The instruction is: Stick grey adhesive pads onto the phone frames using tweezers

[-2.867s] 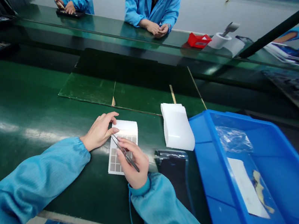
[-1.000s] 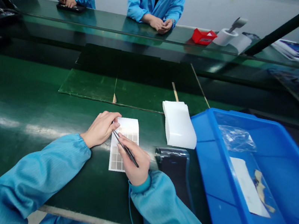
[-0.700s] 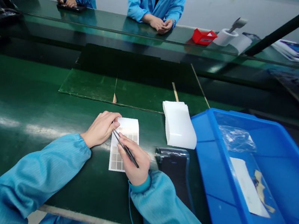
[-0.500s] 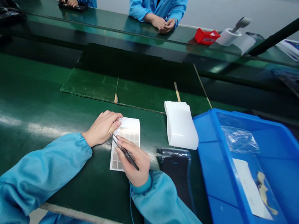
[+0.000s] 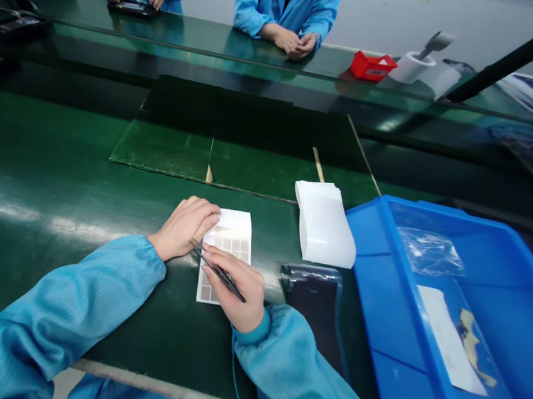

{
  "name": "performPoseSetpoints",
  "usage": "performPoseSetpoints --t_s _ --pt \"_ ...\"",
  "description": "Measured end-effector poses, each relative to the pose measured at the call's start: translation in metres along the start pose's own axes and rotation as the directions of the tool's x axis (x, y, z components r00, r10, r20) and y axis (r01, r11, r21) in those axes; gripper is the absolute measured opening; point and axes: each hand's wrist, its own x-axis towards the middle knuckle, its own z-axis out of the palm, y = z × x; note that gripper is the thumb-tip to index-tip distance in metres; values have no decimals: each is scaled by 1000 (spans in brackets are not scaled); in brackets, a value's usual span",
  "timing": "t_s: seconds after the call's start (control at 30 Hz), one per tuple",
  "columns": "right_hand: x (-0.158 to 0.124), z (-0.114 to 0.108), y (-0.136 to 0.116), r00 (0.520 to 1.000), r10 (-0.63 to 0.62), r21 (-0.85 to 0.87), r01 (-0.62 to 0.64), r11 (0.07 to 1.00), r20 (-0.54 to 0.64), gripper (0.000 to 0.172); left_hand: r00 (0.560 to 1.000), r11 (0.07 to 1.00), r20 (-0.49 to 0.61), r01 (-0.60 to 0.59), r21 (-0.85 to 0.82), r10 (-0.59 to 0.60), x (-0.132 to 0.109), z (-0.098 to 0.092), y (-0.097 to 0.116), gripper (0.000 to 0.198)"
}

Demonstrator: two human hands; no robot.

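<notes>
A white sheet of grey rectangular stickers (image 5: 238, 224) lies on the green bench between my hands. My left hand (image 5: 185, 230) rests at the sheet's upper left edge, its fingers pressed together and curled under; whatever they hold is hidden. Black tweezers (image 5: 224, 278) sit in my right hand (image 5: 248, 296), pinched between thumb and fingers above the sheet. Their tips point up and left, close beside my left thumb, and look slightly apart. Part of the sheet's lower right is covered by my right hand.
Right of the sheet are a folded white sheet stack (image 5: 326, 229) and a dark item in clear film (image 5: 308, 300). A large blue bin (image 5: 383, 312) holds clear plastic and a paper strip. Green boards (image 5: 168, 150) lie ahead. Across the bench, two people sit near a red box (image 5: 372, 66).
The tweezers' tips have shifted slightly left and up, nearer my left thumb, and now look parted. My left hand stays almost still. One co-worker's hands have moved apart.
</notes>
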Motion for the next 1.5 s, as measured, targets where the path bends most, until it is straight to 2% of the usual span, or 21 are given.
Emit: performPoseSetpoints --t_s 0.47,0.77,1.07,1.5 --pt "0 0 1 1000 -15 -8 15 1000 7 32 1000 1000 -8 2 2 -2 0 2 -2 43" --pt "1 -1 -2 1000 7 -14 -6 1000 19 22 1000 1000 -3 1 8 -1 0 2 -1 44" --pt "-2 0 3 1000 6 6 -6 1000 -25 30 1000 999 -19 -12 -36 11 -1 2 -3 46" --pt "1 0 0 1000 -9 35 9 999 -12 25 1000 999 -14 -21 -28 21 -1 -1 0 48"
